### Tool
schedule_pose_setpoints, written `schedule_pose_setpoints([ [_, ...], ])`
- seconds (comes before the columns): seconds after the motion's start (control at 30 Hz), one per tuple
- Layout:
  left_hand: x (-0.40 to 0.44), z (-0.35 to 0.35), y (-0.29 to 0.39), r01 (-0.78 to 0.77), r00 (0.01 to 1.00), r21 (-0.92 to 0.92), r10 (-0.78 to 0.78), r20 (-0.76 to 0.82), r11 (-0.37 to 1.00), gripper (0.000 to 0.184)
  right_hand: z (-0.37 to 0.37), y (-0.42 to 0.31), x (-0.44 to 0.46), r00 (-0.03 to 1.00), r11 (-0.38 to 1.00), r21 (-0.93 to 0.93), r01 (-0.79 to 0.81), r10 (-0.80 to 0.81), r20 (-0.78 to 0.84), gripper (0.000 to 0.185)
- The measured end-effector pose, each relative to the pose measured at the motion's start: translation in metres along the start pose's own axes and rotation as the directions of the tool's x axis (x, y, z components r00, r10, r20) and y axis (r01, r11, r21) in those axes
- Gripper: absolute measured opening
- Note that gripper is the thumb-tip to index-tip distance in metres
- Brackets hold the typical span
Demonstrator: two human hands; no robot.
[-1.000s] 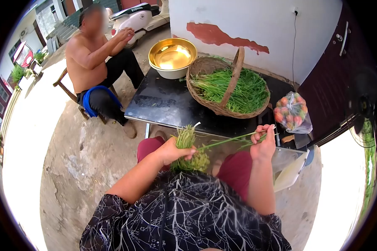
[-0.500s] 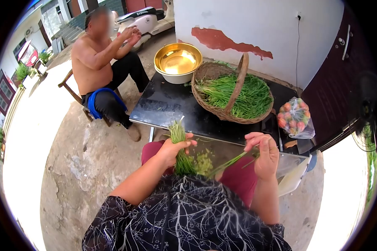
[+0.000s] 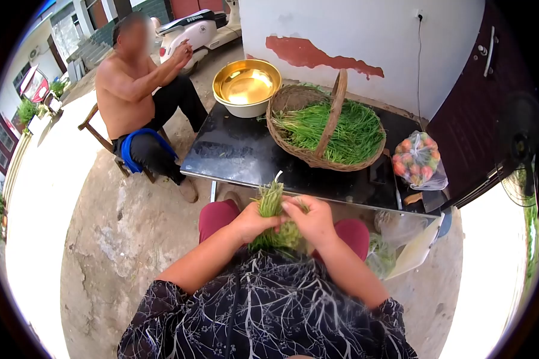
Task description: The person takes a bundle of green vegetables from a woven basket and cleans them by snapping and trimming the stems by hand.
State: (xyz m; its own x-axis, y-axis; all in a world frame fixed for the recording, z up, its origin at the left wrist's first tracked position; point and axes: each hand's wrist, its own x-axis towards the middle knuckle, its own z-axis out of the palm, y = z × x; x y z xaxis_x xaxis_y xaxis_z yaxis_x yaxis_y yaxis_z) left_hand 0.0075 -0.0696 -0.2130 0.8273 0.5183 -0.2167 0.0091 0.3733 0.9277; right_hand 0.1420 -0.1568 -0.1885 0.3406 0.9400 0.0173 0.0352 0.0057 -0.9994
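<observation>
My left hand is closed around a bunch of thin green stalks, held upright over my lap with pale ends at the top. My right hand is up against the right side of the bunch, its fingers pinched together, and a bit of green stalk shows between them. The lower part of the bunch is partly hidden by my hands. A yellowish green clump shows below them. Beyond, a wicker basket on the table holds a heap of similar long greens.
The black table also bears a gold-coloured basin nested in a white one, a plastic bag of red fruit and a knife. Another person sits on a chair at the left. A scooter stands behind.
My right hand has moved left and in to the bunch, from out at the right with a few stalks. My left hand still holds the bunch. The view has shifted slightly.
</observation>
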Motion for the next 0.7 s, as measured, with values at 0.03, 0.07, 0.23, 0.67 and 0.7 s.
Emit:
schedule_pose_setpoints([
  [0.03,0.000,-0.001,-0.001,0.011,1.000,0.048,-0.011,0.002,0.999,0.031,0.001,-0.001,0.000,0.998,1.000,0.017,0.010,-0.009,-0.055,0.015],
  [0.07,0.000,0.000,-0.001,0.011,1.000,0.048,-0.011,0.002,0.999,0.031,0.001,-0.003,0.000,0.998,1.000,0.017,0.010,-0.009,-0.055,0.015],
  [0.23,0.001,-0.003,-0.001,-0.072,0.988,-0.086,0.059,-0.143,0.994,0.022,-0.010,0.012,0.004,0.964,0.960,0.270,-0.075,0.139,-0.228,0.010],
  [0.67,0.004,-0.048,-0.007,-0.268,0.845,-0.221,0.119,-0.521,0.938,0.012,-0.100,0.030,0.011,0.776,0.818,0.541,0.197,0.207,-0.596,0.008],
  [0.7,0.003,-0.051,-0.007,-0.267,0.814,-0.149,0.140,-0.563,0.952,0.011,-0.107,0.032,0.010,0.754,0.809,0.535,0.243,0.189,-0.629,0.008],
])
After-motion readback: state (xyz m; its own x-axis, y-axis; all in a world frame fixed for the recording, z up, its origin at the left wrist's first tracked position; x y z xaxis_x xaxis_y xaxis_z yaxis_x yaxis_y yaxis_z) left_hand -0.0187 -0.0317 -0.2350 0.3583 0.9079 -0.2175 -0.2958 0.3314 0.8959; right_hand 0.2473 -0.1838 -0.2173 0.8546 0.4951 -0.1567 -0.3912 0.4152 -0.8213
